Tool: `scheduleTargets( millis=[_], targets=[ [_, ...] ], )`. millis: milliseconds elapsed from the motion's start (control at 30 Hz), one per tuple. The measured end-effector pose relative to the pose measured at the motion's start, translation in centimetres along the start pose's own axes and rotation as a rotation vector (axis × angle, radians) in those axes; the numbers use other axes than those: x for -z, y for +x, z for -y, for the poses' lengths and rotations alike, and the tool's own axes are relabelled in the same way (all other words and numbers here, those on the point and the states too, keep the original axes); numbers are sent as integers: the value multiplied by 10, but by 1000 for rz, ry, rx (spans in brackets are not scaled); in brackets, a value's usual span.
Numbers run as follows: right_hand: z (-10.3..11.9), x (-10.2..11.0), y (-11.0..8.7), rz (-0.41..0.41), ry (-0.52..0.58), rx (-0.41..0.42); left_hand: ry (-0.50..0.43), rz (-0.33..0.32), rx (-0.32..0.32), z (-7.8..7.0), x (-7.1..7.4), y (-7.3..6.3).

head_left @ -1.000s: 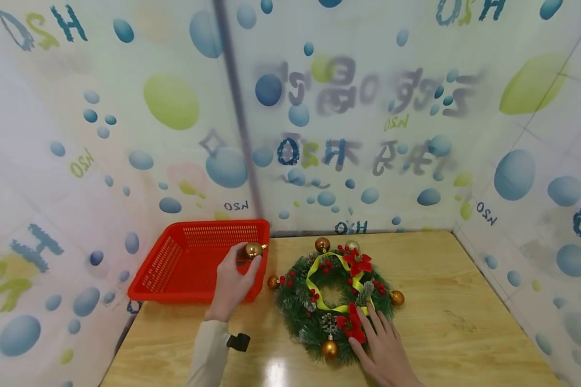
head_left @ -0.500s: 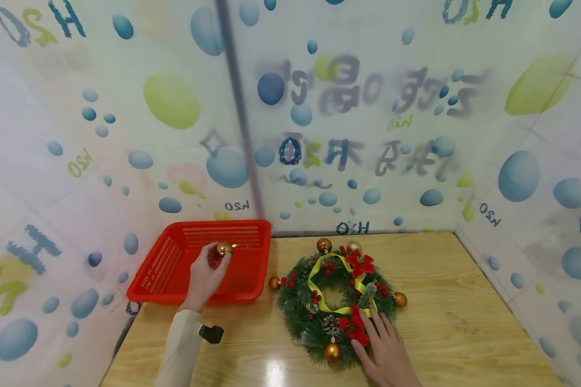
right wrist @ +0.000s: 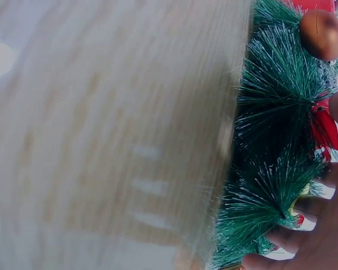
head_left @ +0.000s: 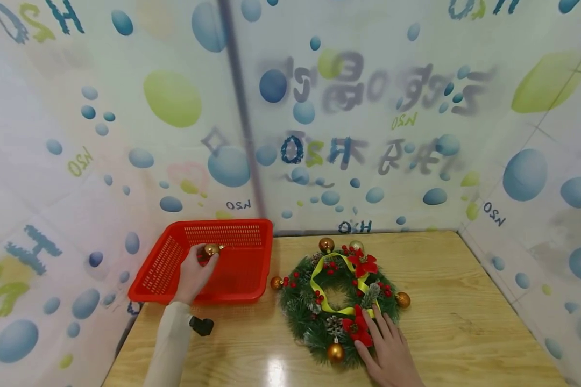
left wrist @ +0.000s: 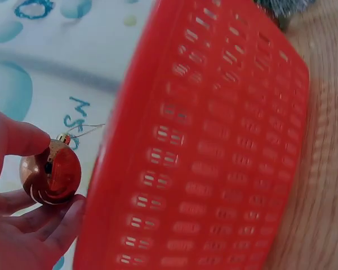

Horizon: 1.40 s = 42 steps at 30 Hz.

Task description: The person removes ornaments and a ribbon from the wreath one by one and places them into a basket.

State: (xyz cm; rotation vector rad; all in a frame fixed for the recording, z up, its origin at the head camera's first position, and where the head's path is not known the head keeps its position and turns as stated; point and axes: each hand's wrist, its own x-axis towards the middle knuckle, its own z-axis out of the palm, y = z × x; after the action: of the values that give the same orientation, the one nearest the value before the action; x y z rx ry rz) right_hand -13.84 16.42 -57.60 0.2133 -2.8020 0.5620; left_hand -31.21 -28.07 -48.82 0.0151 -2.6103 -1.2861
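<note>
My left hand (head_left: 193,276) holds a shiny gold bauble (head_left: 211,249) between thumb and fingers, above the red plastic basket (head_left: 232,298). In the left wrist view the bauble (left wrist: 52,171) has a thin hanging loop, and the basket's perforated wall (left wrist: 203,157) stands beside the hand. On the table lies a green wreath (head_left: 300,317) with red flowers, berries, pine cones and a yellow ribbon. My right hand (head_left: 386,349) rests on the wreath's near right side with fingers spread, touching a red poinsettia (head_left: 357,328). In the right wrist view the fingers lie over green needles (right wrist: 276,185).
Several gold and copper baubles sit around the wreath, one at its front (head_left: 335,352) and one at its right edge (head_left: 403,300). The wooden table (head_left: 465,322) meets a patterned curtain wall (head_left: 368,134) behind and at both sides.
My left hand has moved left with the bauble, from the basket's right side to over its middle. The right hand stays on the wreath. The head view has shifted slightly.
</note>
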Motion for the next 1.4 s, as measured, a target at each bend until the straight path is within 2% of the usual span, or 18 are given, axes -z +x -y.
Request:
scheduleTargets(
  millis=[233, 400, 567, 933, 1133, 1267, 1400],
  targets=[
    [1, 0, -1, -4, -6, -10, 11, 43, 44, 9, 4, 5],
    [2, -1, -1, -1, -6, -16, 7, 51, 70, 16, 5, 8],
    [3, 0, -1, 1, 3, -15, -12, 51, 103, 18, 6, 4],
    [4, 0, -1, -26, -1, 2, -35, 71, 79, 11, 7, 1],
    [3, 0, -1, -31, 4, 8, -69, 66, 59, -2, 7, -4],
    [2, 0, -1, -41, 13, 13, -153, 87, 28, -22, 2, -8],
    [2, -1, -2, -49, 21, 15, -192, 107, 10, -42, -8, -13]
  ],
)
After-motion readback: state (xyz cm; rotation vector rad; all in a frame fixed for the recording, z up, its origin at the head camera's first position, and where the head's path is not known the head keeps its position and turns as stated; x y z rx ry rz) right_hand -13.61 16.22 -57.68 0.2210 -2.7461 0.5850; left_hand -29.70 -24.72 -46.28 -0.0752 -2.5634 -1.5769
